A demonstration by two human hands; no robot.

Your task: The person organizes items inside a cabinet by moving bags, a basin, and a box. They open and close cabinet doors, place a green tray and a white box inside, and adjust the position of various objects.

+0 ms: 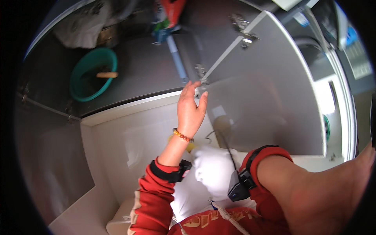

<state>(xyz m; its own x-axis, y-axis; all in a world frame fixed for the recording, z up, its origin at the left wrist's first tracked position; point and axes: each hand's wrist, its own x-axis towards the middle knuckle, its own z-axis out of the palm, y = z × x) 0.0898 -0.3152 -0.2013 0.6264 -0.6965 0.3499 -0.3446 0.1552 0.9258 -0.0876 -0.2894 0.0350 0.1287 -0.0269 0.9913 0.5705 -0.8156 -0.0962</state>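
Note:
An open cabinet with a dark grey interior lies before me. My left hand (191, 107), with a beaded bracelet at the wrist, reaches to the cabinet's front edge, fingers apart and holding nothing. Just beyond its fingertips lies a blue-grey handle (177, 60), its far end near a red, green and blue plastic package (168, 20). A teal plastic basin (77, 72) stands further left, with a wooden handle (107, 75) across its rim. My right forearm stretches to the right edge of the view; only a blurred part of my right hand (370, 160) shows there, and its fingers are hidden.
A grey cabinet door (264, 97) stands open on the right, on metal hinges (246, 41). Another door (50, 152) is open on the left. A whitish bag (82, 29) lies at the back left. A beige bin (119, 218) is at the lower left.

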